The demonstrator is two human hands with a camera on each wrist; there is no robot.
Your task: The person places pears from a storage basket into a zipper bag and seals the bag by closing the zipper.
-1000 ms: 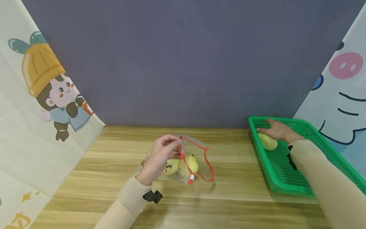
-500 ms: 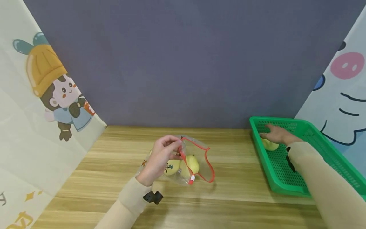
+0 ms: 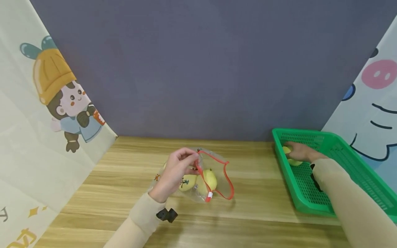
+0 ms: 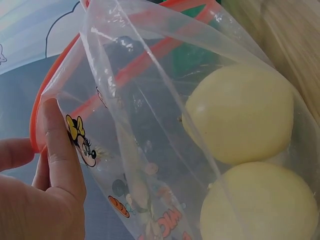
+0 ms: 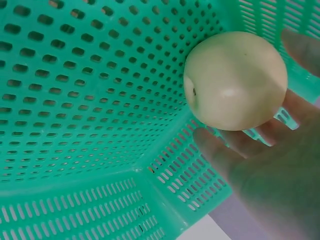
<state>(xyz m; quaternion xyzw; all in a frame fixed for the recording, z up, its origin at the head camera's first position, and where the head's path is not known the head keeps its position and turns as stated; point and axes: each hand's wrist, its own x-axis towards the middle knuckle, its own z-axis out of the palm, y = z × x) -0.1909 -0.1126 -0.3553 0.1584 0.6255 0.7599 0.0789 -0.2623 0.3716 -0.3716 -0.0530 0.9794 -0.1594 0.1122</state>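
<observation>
My left hand point(image 3: 193, 162) pinches the red-edged mouth of a clear printed zip bag point(image 3: 218, 172) and holds it up off the wooden table. Two pale yellow fruits point(image 3: 207, 179) lie inside it, large in the left wrist view point(image 4: 240, 112), where my fingers point(image 4: 60, 150) clamp the film of the bag point(image 4: 140, 125). My right hand point(image 3: 298, 152) is inside the green perforated basket point(image 3: 310, 132) at its far left corner. Its fingers point(image 5: 225, 147) curl round a third yellow fruit point(image 5: 235, 80), which the hand partly hides in the head view.
The basket point(image 5: 75, 100) stands at the table's right side and holds nothing else that I can see. Cartoon-printed panels wall the left point(image 3: 46, 103) and right point(image 3: 372, 86); a grey-blue wall closes the back. Bare wooden tabletop point(image 3: 254, 220) runs along the front.
My right hand has slid with the fruit toward the basket's far left corner and closed round it. The left hand has kept its pinch on the bag, almost unmoved.
</observation>
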